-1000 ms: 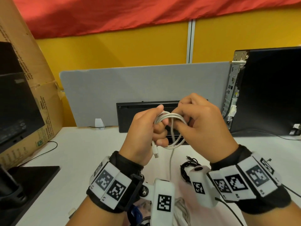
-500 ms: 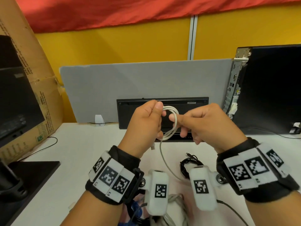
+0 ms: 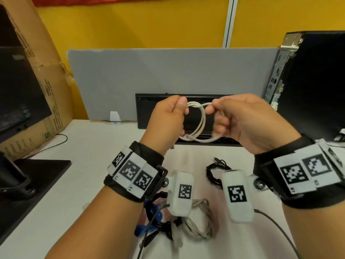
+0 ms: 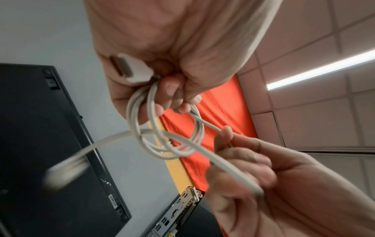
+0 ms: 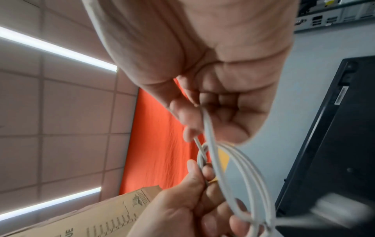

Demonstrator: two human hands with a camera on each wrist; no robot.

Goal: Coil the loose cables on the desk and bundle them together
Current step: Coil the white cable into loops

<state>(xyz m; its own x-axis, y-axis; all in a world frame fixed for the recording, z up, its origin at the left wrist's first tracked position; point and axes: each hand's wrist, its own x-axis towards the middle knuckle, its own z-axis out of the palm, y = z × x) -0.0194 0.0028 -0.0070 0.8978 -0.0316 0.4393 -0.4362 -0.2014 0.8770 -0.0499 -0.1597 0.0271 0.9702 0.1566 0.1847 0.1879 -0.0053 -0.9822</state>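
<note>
The white cable (image 3: 200, 124) has a smooth plastic sheath with a dull sheen. The worktop (image 3: 89, 150) is matt white. The box (image 3: 43, 77) is rough brown cardboard, creased and printed. The divider (image 3: 168, 71) looks like matt grey felt. The computer case (image 3: 315, 81) has glossy black sides and a bare metal back.

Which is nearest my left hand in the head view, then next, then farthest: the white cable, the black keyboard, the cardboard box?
1. white cable, pinched in the left hand itself.
2. black keyboard, upright just behind the hand.
3. cardboard box, far off on the left side of the desk.
</note>
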